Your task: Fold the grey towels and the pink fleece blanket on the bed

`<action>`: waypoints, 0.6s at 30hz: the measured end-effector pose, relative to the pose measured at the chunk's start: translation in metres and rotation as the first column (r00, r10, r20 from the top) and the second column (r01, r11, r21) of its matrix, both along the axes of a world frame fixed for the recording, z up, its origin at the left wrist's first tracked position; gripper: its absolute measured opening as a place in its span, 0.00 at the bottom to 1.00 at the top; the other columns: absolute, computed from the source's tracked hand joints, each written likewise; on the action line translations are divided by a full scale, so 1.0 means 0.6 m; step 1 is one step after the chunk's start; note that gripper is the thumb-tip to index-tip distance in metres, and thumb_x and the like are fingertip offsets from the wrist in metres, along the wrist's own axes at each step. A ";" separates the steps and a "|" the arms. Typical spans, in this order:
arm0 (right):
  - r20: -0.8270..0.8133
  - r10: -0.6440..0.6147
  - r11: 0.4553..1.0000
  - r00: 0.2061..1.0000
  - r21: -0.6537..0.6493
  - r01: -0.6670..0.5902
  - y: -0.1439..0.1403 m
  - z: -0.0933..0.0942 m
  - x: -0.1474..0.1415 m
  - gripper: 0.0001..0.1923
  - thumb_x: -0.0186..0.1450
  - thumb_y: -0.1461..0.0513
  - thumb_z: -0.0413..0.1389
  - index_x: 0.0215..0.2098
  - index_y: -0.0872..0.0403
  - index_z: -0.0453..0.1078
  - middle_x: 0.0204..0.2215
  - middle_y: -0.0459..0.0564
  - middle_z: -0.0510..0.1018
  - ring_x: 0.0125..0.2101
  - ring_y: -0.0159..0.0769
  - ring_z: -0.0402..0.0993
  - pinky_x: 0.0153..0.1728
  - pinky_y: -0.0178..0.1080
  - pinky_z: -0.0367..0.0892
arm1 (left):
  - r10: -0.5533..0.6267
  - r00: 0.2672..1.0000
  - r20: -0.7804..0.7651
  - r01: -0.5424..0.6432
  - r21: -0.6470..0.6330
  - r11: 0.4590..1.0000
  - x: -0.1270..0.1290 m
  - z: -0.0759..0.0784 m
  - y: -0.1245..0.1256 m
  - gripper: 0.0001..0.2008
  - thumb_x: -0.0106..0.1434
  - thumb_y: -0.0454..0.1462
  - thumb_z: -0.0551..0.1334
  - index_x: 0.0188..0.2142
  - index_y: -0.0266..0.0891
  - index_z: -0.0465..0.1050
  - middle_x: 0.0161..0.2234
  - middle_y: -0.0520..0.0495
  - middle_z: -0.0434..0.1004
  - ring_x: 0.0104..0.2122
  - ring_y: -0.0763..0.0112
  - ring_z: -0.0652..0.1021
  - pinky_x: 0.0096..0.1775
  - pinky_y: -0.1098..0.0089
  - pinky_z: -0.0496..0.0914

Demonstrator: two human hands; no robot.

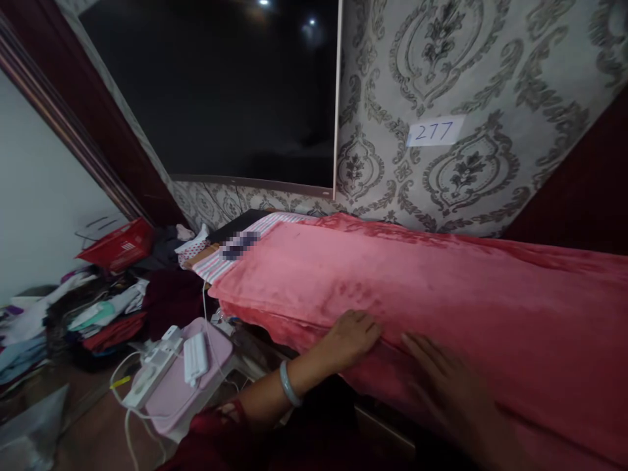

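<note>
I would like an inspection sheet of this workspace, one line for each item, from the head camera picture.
Surface: raised board with striped cover, almost all under pink cloth.
Job's things: pink fleece blanket spread along the board, reaching past the right edge.
Clutter: red basket, heaped clothes, pink stool carrying white devices.
Hands: left hand flat on the blanket's near edge, bangle on wrist; right hand blurred, fingers spread on blanket.
Cables: white cords loop beside the stool.
Surroundings: dark screen, patterned wallpaper, paper label 277.
</note>
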State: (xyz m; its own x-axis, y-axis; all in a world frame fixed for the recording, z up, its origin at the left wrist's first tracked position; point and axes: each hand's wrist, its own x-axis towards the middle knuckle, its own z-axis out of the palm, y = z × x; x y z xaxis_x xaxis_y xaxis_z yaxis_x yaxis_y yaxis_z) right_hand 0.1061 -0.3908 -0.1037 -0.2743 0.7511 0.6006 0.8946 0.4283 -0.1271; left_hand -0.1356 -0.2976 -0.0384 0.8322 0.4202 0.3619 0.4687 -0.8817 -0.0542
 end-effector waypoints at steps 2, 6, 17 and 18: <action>0.043 0.052 0.998 0.998 0.040 -0.054 0.025 0.001 -0.035 0.26 0.66 0.64 0.48 0.61 0.48 0.69 0.54 0.54 0.78 0.49 0.46 0.77 0.49 0.52 0.73 | 0.008 1.000 0.020 -0.008 -0.025 1.000 0.000 0.001 -0.002 0.09 0.69 0.33 0.57 0.47 0.35 0.70 0.39 0.44 0.76 0.39 0.64 0.74 0.41 0.63 0.68; -0.009 0.048 0.998 0.999 0.029 -0.048 0.047 0.015 -0.049 0.24 0.65 0.70 0.44 0.51 0.49 0.75 0.43 0.53 0.83 0.41 0.45 0.79 0.43 0.51 0.75 | 0.047 0.979 0.198 -0.033 -0.071 0.997 -0.017 -0.002 -0.017 0.08 0.70 0.35 0.55 0.43 0.36 0.72 0.38 0.42 0.75 0.40 0.63 0.74 0.42 0.62 0.68; -0.141 0.115 0.993 0.983 -0.019 -0.119 0.045 0.042 -0.032 0.17 0.70 0.63 0.46 0.49 0.46 0.75 0.40 0.50 0.83 0.39 0.43 0.80 0.38 0.46 0.78 | 0.832 0.459 0.313 0.568 -0.823 -0.003 -0.145 -0.033 -0.080 0.23 0.57 0.47 0.69 0.46 0.39 0.66 0.35 0.44 0.80 0.31 0.63 0.82 0.31 0.68 0.74; -0.139 0.117 0.993 0.983 -0.014 -0.120 0.044 0.040 -0.032 0.17 0.70 0.63 0.47 0.50 0.46 0.75 0.40 0.50 0.83 0.39 0.43 0.81 0.38 0.46 0.78 | 0.879 0.360 0.311 0.642 -0.766 0.008 -0.154 -0.029 -0.076 0.22 0.55 0.44 0.71 0.45 0.38 0.67 0.37 0.42 0.81 0.35 0.62 0.83 0.35 0.66 0.75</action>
State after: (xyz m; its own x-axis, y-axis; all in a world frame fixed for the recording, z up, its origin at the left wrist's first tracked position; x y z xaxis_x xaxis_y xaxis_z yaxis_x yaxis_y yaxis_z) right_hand 0.0872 -0.3641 -0.0795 -0.2779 0.7316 0.6225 0.8112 0.5258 -0.2559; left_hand -0.2279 -0.3431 -0.0561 0.3246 0.9076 -0.2662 -0.3611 0.3790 0.8520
